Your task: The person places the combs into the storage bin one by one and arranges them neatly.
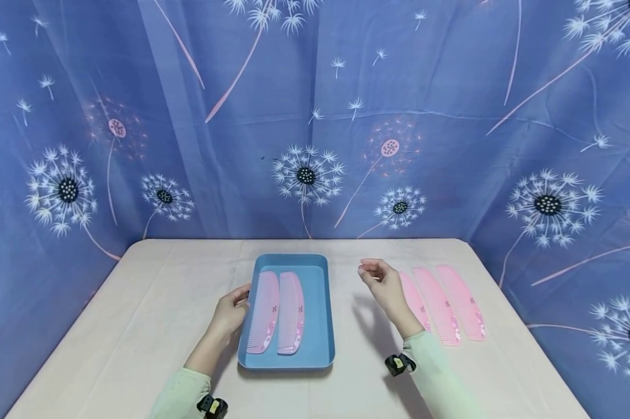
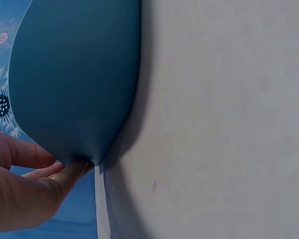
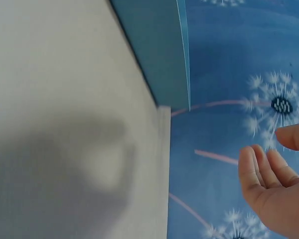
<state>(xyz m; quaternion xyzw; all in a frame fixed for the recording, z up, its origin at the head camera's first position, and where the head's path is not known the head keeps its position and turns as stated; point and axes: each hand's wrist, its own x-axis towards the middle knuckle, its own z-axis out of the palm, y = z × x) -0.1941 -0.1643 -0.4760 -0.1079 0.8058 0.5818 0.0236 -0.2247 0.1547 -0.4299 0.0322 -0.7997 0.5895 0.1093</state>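
A blue rectangular tray (image 1: pixel 317 317) stands mid-table. Two pink combs (image 1: pixel 292 314) lie side by side in its left and middle part, teeth facing left. My left hand (image 1: pixel 227 317) grips the tray's left side, its fingers and thumb at the edge in the left wrist view. Between the tray and the combs at the right, my right hand (image 1: pixel 388 290) is raised over the table with nothing in it, fingers loosely bent. Beyond that hand, three more pink combs (image 1: pixel 438 308) lie in a row, the nearest one partly hidden by my wrist.
A pale cloth covers the table (image 1: pixel 152 302). Blue curtains (image 1: pixel 231 174) with dandelion prints hang behind it and along both sides. A black wrist camera (image 1: pixel 212 406) sits on my left sleeve, another (image 1: pixel 400 364) on my right.
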